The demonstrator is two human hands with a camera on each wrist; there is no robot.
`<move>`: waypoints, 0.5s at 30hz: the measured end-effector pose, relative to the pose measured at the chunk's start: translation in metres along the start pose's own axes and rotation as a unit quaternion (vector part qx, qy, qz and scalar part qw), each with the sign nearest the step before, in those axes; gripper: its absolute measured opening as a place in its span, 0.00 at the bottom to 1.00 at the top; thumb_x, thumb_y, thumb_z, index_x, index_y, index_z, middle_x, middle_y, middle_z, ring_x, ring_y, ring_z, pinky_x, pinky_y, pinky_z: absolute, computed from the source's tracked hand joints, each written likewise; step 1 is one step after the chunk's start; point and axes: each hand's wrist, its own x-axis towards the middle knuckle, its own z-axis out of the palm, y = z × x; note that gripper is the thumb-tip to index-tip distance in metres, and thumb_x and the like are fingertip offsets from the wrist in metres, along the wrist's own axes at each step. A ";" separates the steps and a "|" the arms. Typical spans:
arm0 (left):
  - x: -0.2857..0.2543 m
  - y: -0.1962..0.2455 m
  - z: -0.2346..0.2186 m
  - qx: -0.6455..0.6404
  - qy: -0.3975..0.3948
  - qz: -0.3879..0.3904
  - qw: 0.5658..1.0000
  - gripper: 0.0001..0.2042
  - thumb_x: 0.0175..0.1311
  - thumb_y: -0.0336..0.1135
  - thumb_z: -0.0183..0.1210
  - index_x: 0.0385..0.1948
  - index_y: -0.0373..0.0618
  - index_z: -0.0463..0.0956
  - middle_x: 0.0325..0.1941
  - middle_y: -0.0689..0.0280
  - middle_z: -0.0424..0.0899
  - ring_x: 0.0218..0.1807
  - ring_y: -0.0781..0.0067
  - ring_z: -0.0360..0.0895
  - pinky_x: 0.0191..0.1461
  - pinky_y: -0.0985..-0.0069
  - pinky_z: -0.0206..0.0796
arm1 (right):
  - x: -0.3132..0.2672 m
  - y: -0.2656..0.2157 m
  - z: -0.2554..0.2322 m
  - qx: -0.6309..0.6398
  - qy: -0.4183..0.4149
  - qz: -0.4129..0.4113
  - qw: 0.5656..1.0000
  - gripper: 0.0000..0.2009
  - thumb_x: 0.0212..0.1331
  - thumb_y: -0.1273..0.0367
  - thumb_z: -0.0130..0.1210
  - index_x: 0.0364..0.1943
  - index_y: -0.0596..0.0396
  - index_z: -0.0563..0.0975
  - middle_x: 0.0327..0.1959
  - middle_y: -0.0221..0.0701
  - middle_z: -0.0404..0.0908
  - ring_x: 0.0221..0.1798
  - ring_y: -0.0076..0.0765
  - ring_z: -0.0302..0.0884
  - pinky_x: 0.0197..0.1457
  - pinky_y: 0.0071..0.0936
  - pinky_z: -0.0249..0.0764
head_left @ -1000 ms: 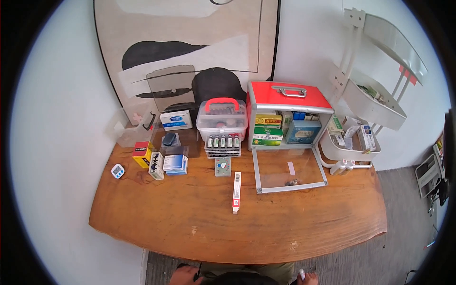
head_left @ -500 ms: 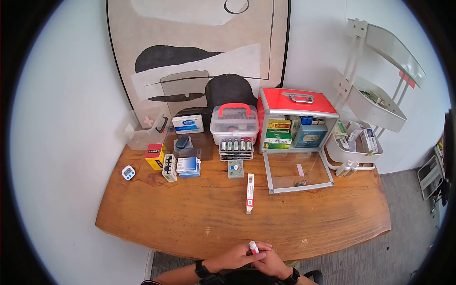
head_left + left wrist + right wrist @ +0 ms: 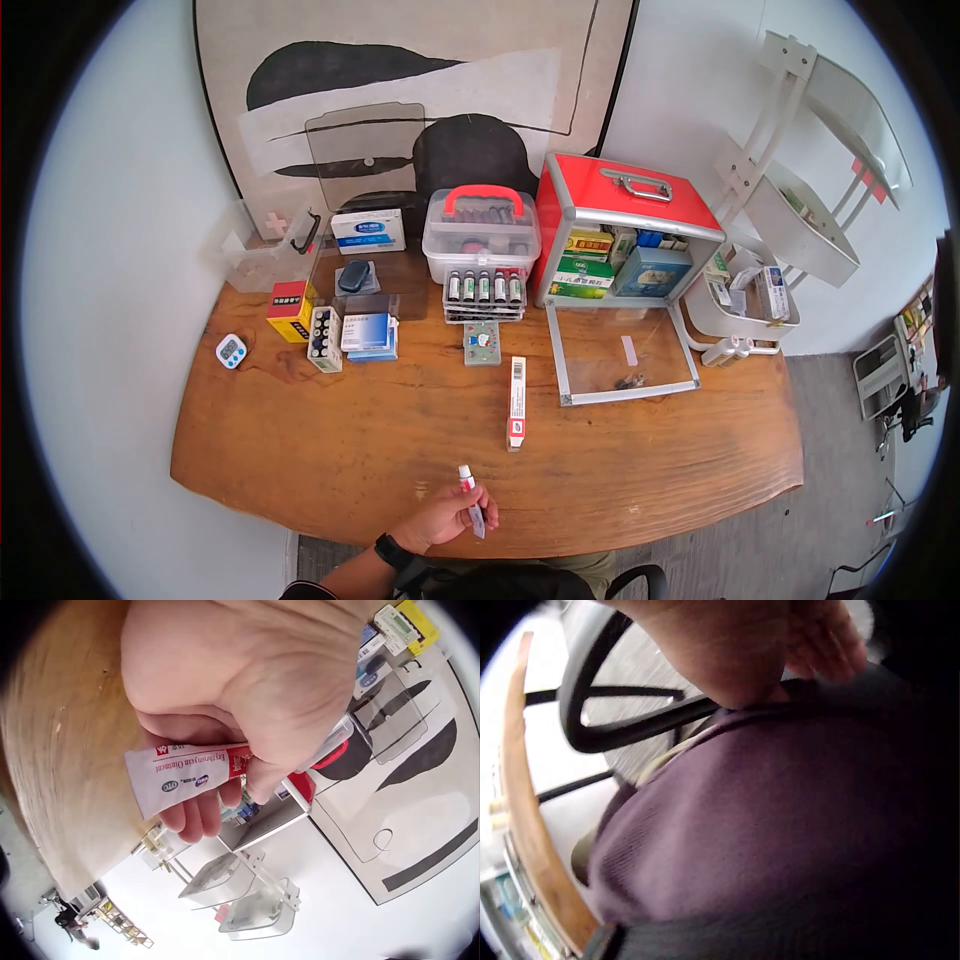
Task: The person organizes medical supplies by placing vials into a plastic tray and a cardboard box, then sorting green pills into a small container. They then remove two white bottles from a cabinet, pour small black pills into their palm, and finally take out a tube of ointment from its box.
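Over the front edge of the table (image 3: 600, 490), my left hand (image 3: 440, 518) holds an ointment tube (image 3: 478, 518) between thumb and fingers, its white cap pointing up and away. The left wrist view shows the tube (image 3: 187, 780) close up: white and red, flat crimped end out, printed "Erythromycin Ointment". My right hand (image 3: 712, 645) is out of the head view; in its wrist view it hangs beside the purple shirt (image 3: 757, 817), near a black chair armrest (image 3: 585, 742), fingers loosely bent and blurred. Ahead of the left hand lies a long white-and-red carton (image 3: 516, 405).
A red medicine case (image 3: 630, 195) stands with its clear door (image 3: 600, 365) folded down on the table. Left of it are a clear box with a red handle (image 3: 480, 240), a rack of small bottles (image 3: 485, 290), medicine boxes (image 3: 369, 335) and a timer (image 3: 231, 351). A white tiered cart (image 3: 740, 315) stands right.
A second ago the tube's white cap showed at my right hand, low in view. Then both hands met around the tube. Now only my left hand holds it, and the right has dropped away.
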 end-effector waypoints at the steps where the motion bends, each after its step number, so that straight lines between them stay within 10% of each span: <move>1: -0.001 0.000 -0.001 0.001 0.002 -0.004 1.000 0.12 0.78 0.42 0.52 0.38 0.43 0.73 0.41 0.54 0.83 0.46 0.58 0.83 0.53 0.63 0.74 | 0.005 0.000 0.003 -0.001 -0.004 -0.005 1.000 0.18 0.73 0.56 0.52 0.37 0.58 0.81 0.26 0.30 0.80 0.27 0.28 0.74 0.34 0.33 0.72; 15: 0.008 0.002 -0.001 -0.006 0.013 -0.001 1.000 0.13 0.78 0.43 0.51 0.37 0.44 0.73 0.40 0.55 0.83 0.46 0.58 0.83 0.53 0.63 0.75 | 0.088 0.021 0.015 -0.038 -0.051 -0.085 0.994 0.16 0.73 0.58 0.49 0.44 0.56 0.79 0.34 0.35 0.81 0.35 0.36 0.76 0.39 0.36 0.74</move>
